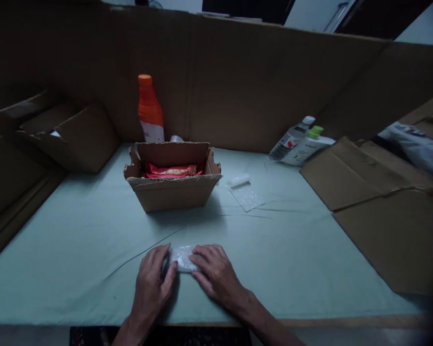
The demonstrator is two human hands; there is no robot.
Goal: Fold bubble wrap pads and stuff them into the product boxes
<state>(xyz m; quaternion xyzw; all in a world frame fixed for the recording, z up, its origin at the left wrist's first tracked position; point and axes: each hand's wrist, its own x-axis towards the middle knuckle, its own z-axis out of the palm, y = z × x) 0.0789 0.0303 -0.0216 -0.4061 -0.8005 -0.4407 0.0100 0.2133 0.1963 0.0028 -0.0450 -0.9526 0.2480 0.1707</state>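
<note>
Both of my hands rest near the front edge of the table on a small bundle wrapped in bubble wrap. My left hand presses against the bundle's left side, fingers curled round it. My right hand lies over its right end, fingers bent down onto the wrap. What is inside the wrap is hidden. Behind them stands an open cardboard box with a red packet in it.
A loose piece of bubble wrap lies right of the box. An orange bottle stands behind the box. Two bottles lie at the back right. Flat cardboard sheets cover the right side; cardboard walls ring the pale green table.
</note>
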